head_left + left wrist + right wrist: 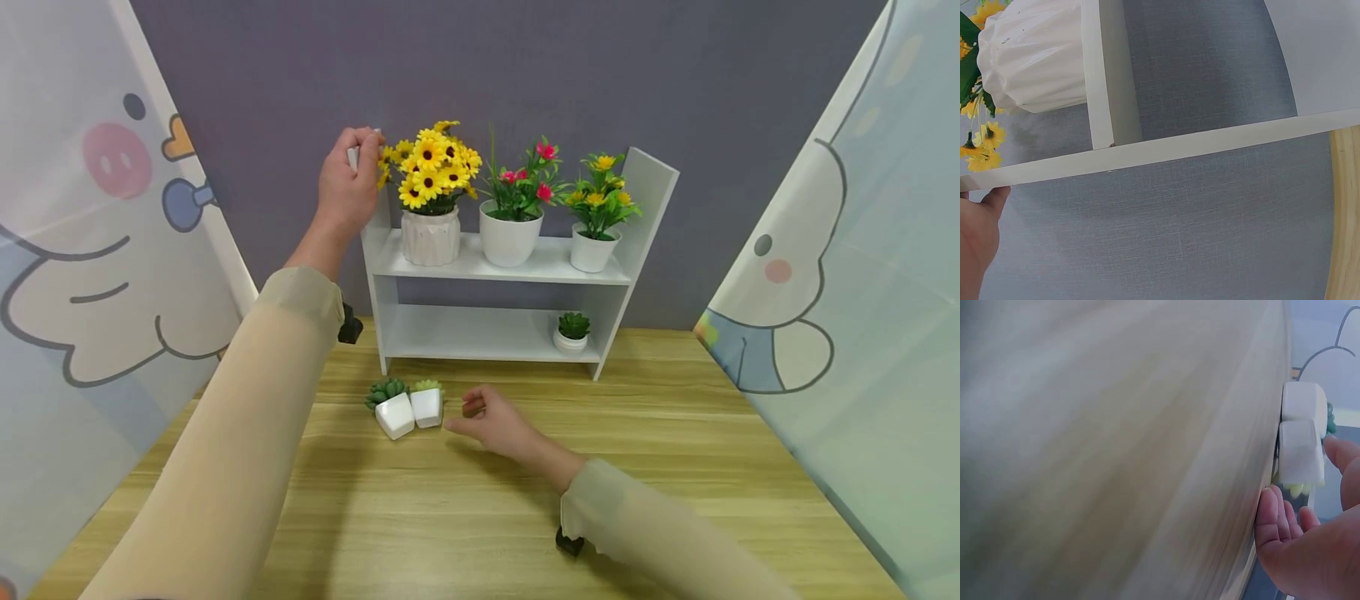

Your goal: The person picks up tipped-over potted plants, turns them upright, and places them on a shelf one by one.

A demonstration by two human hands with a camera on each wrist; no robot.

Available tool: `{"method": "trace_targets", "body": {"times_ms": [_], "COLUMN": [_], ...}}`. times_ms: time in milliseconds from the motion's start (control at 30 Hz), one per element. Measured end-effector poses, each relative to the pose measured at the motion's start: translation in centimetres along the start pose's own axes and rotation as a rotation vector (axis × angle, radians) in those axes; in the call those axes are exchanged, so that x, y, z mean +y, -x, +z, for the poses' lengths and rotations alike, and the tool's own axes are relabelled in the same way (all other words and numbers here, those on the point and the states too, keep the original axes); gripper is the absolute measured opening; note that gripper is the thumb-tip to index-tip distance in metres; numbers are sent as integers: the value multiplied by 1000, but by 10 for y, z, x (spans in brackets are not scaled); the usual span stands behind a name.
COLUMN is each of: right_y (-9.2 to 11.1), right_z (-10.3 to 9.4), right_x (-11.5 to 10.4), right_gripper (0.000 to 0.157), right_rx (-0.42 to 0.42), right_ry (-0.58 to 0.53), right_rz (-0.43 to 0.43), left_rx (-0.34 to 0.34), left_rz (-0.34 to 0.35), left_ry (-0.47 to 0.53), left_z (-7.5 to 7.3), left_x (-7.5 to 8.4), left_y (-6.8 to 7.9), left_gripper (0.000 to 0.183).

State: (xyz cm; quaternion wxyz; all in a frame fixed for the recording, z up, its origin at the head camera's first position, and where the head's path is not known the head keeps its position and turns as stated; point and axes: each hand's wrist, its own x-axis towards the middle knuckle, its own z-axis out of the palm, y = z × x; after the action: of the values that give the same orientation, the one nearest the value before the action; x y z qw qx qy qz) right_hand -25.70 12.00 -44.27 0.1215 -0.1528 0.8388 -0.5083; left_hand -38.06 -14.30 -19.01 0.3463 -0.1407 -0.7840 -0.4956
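My left hand (349, 179) grips the top of the left side panel of a white two-tier shelf (495, 321). In the left wrist view, the thumb lies against the panel's edge (1166, 149). Two small succulents in white square pots lie tipped over on the table: a dark green one (395, 415) and a lighter one (427, 407). Just right of them, my right hand (497, 423) hovers low over the wood, thumb and fingers apart with nothing between them. The right wrist view has its fingertips close beside the white pots (1300, 453).
On the upper tier stand potted yellow sunflowers (431, 236), a pink-flowered plant (512, 235) and a smaller yellow-flowered plant (596, 248). A round-potted succulent (572, 337) sits on the lower tier's right. Cartoon-printed panels flank the wooden table (675, 417); a grey wall (525, 67) rises behind.
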Motion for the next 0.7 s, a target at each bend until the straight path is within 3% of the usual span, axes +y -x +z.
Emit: {"method": "trace_targets", "body": {"times_ms": [333,700], "right_y": [-21,-30], "right_z": [24,30], "right_x": [-12,-13], "right_gripper": [63,55], "right_rx": [61,71], "right_ry": [57,100], "right_rz": [15,8], "left_rx": [-5,-3], "left_rz": [20,28], "left_ry": [-7,3], "left_z": [0,0], "left_x": [-1,-2], "left_y": [0,0], "left_gripper": [39,34]}}
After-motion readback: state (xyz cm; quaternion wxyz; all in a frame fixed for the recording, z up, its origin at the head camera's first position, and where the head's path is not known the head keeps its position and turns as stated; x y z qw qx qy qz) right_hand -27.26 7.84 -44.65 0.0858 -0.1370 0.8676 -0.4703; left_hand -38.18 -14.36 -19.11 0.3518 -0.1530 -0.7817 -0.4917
